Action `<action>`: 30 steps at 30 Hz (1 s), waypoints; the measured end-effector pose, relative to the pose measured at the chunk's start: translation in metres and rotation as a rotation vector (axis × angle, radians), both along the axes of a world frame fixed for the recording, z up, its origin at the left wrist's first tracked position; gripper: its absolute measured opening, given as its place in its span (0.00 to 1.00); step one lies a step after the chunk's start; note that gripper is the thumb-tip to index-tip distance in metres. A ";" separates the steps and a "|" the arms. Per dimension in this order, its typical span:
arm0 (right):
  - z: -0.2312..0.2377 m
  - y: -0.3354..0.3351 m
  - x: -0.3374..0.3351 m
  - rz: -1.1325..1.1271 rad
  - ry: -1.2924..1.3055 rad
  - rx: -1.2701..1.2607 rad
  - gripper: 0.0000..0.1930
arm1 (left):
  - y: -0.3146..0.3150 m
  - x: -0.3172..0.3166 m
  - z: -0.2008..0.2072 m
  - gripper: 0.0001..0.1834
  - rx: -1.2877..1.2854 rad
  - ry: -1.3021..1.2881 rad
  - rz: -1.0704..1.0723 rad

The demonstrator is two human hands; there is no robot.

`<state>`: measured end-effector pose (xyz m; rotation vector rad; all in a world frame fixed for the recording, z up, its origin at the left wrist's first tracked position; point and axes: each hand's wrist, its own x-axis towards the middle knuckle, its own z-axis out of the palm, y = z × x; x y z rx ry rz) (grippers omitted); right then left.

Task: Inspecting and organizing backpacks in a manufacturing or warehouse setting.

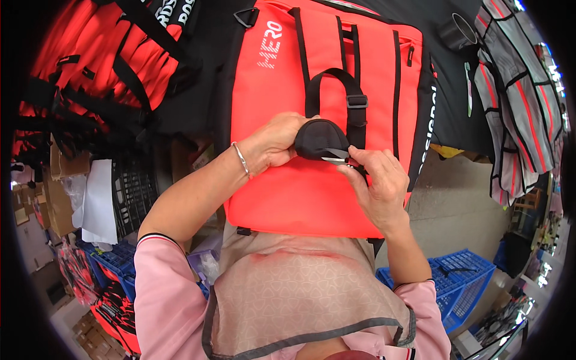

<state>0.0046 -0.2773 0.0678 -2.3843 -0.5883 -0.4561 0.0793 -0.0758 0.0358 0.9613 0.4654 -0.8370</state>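
A large red bag (270, 192) with black trim lies flat before me, its shoulder straps facing up. A black webbing strap with a buckle (357, 102) loops up from it. My left hand (277, 141) is closed on a rounded black fabric pad (321, 137) at the strap's end, bending it upward. My right hand (381, 180) pinches small metal scissors (336, 159), their blades at the pad's lower edge. The fingers partly hide the scissors' handles, and what lies between the blades is too small to tell.
Red and black bags (120, 60) are piled at the left on the black table (201, 90). A dark cup (459, 31) and a toothbrush (468, 87) lie right of the bag, beside grey red-striped pieces (519, 102). A blue crate (462, 282) stands below right.
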 end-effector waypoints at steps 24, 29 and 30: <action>0.004 -0.018 0.041 0.255 0.142 0.054 0.11 | -0.002 0.004 -0.001 0.13 0.077 0.008 -0.067; 0.005 -0.014 0.035 0.200 0.062 0.048 0.12 | 0.000 0.002 -0.001 0.11 0.065 0.035 -0.029; 0.006 -0.010 0.033 0.210 0.021 -0.024 0.12 | 0.001 0.001 -0.005 0.12 0.061 0.024 -0.037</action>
